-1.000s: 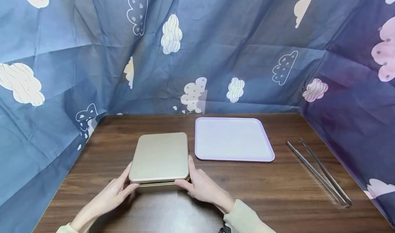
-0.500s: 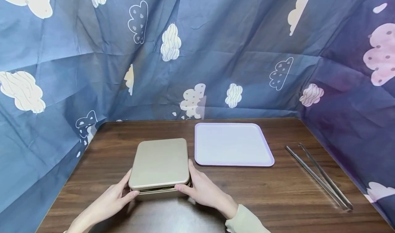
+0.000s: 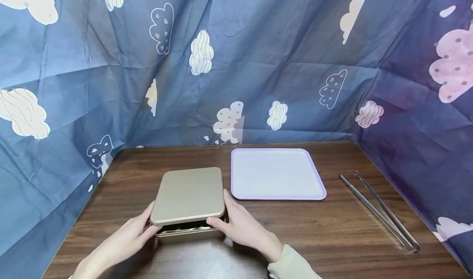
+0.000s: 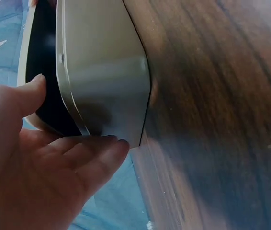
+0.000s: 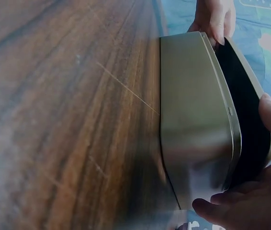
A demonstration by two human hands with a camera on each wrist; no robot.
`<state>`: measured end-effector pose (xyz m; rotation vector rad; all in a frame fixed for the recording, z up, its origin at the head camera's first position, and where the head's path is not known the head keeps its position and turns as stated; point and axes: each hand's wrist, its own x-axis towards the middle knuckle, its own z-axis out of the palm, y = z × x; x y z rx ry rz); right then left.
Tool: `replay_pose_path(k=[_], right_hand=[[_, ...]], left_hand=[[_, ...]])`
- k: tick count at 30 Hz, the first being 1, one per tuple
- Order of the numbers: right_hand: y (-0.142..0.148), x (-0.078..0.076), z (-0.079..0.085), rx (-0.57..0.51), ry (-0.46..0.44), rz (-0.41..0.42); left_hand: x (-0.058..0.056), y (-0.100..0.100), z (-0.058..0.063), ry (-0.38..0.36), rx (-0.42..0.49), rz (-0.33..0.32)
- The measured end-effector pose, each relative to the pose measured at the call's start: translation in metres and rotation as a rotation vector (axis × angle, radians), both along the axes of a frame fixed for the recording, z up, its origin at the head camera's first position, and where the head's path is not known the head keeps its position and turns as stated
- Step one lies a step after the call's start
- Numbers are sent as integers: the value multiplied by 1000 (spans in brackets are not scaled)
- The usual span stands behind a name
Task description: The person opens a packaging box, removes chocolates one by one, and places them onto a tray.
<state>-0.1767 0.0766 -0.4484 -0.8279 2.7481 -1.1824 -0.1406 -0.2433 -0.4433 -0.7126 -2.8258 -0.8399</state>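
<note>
A square gold tin box (image 3: 190,236) stands on the wooden table, its lid (image 3: 189,194) raised at the near edge and sloping down toward the back. Dark space shows between lid and box, with a few shiny edges just inside. My left hand (image 3: 123,240) holds the lid's near left corner, thumb at the front edge and fingers along the side. At the near right corner my right hand (image 3: 245,227) holds it the same way. In the left wrist view, fingertips of the left hand (image 4: 49,177) lie against the box wall (image 4: 107,76) while the thumb is at the lid's rim.
A white tray with a lilac rim (image 3: 277,174) lies right of the tin, toward the back. Long metal tongs (image 3: 384,215) lie spread at the table's right side. Blue cloud-patterned cloth (image 3: 251,65) hangs behind and along both sides of the table (image 3: 310,238).
The lid's near edge has risen off the box, and the gap beneath it has widened. Both hands keep their hold at the corners. The head view has tilted slightly upward.
</note>
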Motion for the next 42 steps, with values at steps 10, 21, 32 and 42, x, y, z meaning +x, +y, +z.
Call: replay_pose_path(k=[10,21,32,42], right_hand=[[-4,-7,3,-34,10,0],[-11,-18,14,-95,5,-36],[-21,-47,25,-179,65,-127],[-40,-74,46,-379,146,-307]], left_hand=[[-4,5,2,22,54,49],[-17,9,13,103,147,126],[-63,14,38,268,236,233],[-110,25,63,503,364,326]])
